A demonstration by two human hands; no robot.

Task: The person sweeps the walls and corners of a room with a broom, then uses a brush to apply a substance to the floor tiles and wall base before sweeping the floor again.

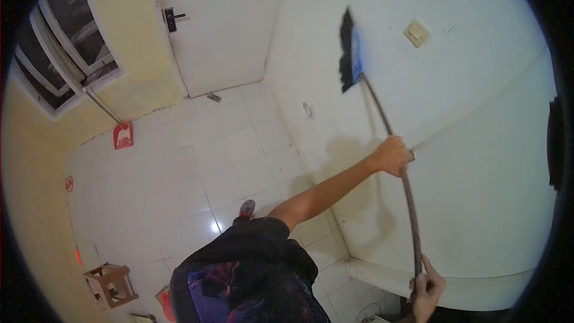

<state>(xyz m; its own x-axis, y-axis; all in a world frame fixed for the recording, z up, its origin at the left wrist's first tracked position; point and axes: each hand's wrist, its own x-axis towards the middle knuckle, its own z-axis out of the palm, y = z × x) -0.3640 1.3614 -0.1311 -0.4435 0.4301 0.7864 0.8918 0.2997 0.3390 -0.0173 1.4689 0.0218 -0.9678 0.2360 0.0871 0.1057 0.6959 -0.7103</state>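
The long-handled broom, with a thin brown shaft, is raised in front of the white painted wall. Both hands are closed around the shaft, spaced well apart. The left hand grips near mid-shaft, with the arm reaching across from the black printed shirt; the right hand grips the lower part. The left hand is nearer the broom head.

Long axis: from the right hand, the shaft rises through the left hand and leans leftward to the head. Whether the bristles touch the wall cannot be determined.

Materials: the head is blue and appears to be plastic; the bristles are black, dense and ragged-edged. The shaft is slender and round, and appears curved in this wide view. The wall surface is smooth, with scuffs and patchy marks. A cream square light switch is mounted right of the head. The glossy white tiled floor carries a red dustpan near its far-left corner and a brown wooden stool by its left edge.
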